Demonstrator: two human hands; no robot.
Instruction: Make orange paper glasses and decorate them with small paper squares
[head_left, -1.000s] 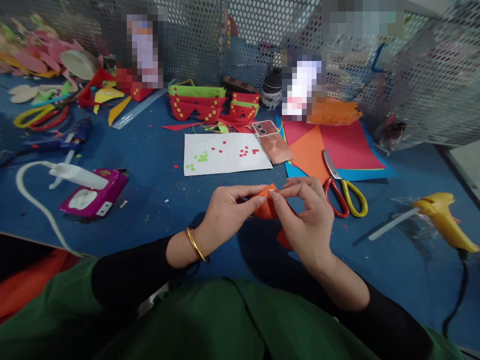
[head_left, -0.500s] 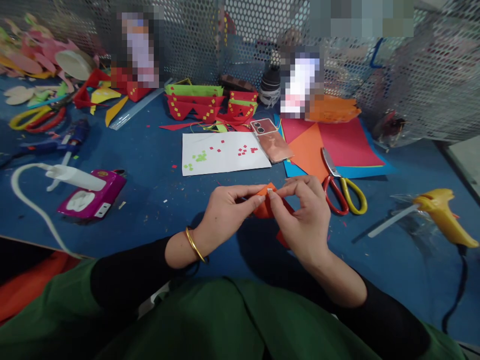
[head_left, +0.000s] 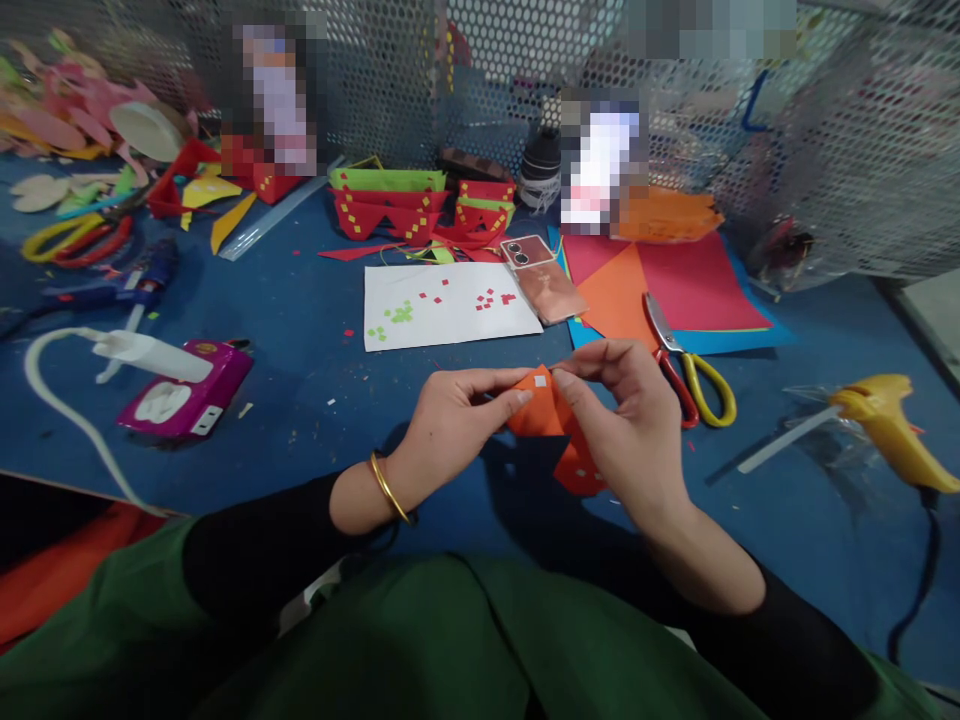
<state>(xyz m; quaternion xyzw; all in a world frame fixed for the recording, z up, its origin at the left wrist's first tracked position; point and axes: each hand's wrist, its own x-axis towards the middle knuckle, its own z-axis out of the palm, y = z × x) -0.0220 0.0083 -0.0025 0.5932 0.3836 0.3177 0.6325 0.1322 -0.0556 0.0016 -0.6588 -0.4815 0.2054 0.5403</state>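
Note:
Pinched between my left hand's [head_left: 454,425] thumb and fingers is an orange folded-paper piece [head_left: 536,412], held above the table. A small white square [head_left: 540,381] lies flat near its peaked top edge. My right hand [head_left: 634,430] closes thumb against forefinger on the paper's right side. Below that hand, a red-orange section [head_left: 576,472] with small pale squares shows; my fingers hide how it joins. A white sheet [head_left: 450,325] beyond my hands bears green and red paper squares.
Scissors [head_left: 681,370] lie right of my hands, near coloured paper sheets [head_left: 705,290]. A yellow glue gun [head_left: 877,415] is at far right. On the left are a purple power socket [head_left: 187,395] and a blue glue gun [head_left: 150,275]. Red paper masks [head_left: 390,215] stand at the back.
My right hand has shifted right, off the white square to the paper's right side, uncovering the square and more of the orange paper. The left hand keeps its pinch.

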